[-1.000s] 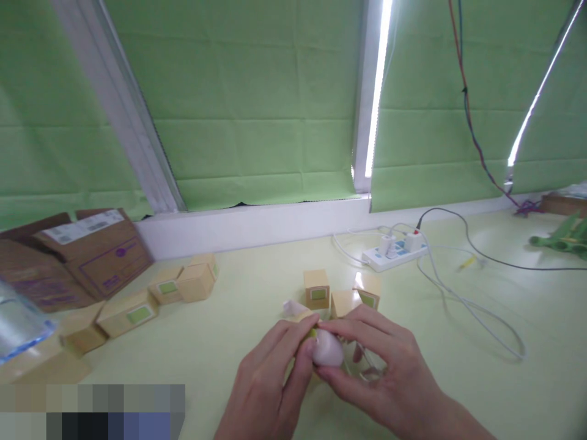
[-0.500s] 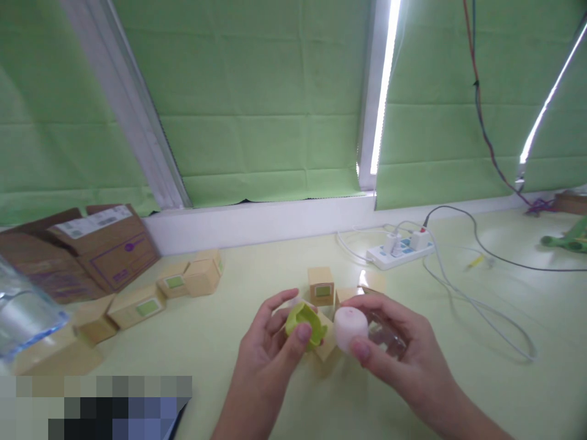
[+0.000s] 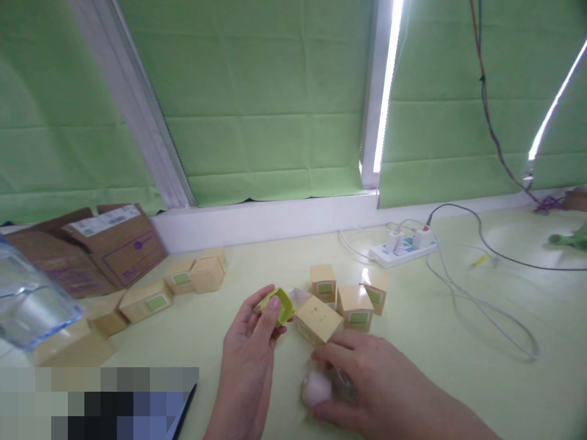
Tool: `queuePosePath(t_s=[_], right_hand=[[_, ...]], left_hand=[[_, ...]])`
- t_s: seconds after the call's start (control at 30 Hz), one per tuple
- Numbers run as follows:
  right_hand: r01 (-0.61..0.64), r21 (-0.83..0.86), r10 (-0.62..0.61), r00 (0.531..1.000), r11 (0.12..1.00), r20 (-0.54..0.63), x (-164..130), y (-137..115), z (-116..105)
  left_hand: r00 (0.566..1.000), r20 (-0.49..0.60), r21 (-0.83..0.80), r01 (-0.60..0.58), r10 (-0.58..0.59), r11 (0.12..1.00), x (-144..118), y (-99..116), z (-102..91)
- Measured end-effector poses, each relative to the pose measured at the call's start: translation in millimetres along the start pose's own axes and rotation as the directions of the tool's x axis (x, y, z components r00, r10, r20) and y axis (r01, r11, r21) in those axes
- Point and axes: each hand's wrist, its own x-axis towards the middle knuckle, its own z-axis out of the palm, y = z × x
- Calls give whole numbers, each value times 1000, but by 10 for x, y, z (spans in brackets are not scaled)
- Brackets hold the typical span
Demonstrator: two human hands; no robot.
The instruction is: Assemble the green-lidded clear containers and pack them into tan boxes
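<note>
My left hand (image 3: 254, 339) is closed on a small lime-green hollow piece (image 3: 280, 305), shaped like a shallow cup, with the thumb pressed over its rim. Lower on the table, my right hand (image 3: 367, 385) curls around a white rounded cylinder (image 3: 317, 389) and a clear plastic piece (image 3: 343, 384), which is partly hidden under the fingers. A tan box (image 3: 320, 319) lies tilted between the hands, its near corner by my right fingers. Behind it are another small tan box (image 3: 323, 284) and a further tan box (image 3: 355, 307), both with green labels.
More small tan boxes (image 3: 147, 301) stand in a row at the left, before an open brown carton (image 3: 123, 250). A clear plastic container (image 3: 36, 299) is at the left edge. A white power strip (image 3: 403, 252) with trailing cables (image 3: 486, 315) lies at the back right.
My right hand has moved down and nearer with the white cylinder and clear piece, uncovering the tan boxes. My left hand has shifted left and slightly up, still holding the green piece.
</note>
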Motion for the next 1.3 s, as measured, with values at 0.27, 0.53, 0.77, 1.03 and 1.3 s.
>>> queuePosePath(t_s=[0.27, 0.53, 0.77, 1.03, 1.3], right_hand=[[-10, 74, 8, 1000, 997, 27, -54, 130, -83], [-2, 25, 3, 1000, 1000, -23, 21, 176, -21], [60, 122, -28, 967, 991, -254, -25, 167, -127], [215, 177, -104, 866, 960, -488, 4, 173, -45], [40, 489, 165, 915, 871, -369, 44, 136, -17]], left_hand=[[1000, 9, 23, 5, -5, 1000, 9, -32, -18], [993, 103, -23, 66, -64, 998, -54, -10, 32], [975, 207, -47, 98, -86, 994, -39, -43, 12], [860, 511, -46, 43, -14, 998, -116, -84, 44], [868, 489, 11, -107, 88, 994, -189, -139, 57]])
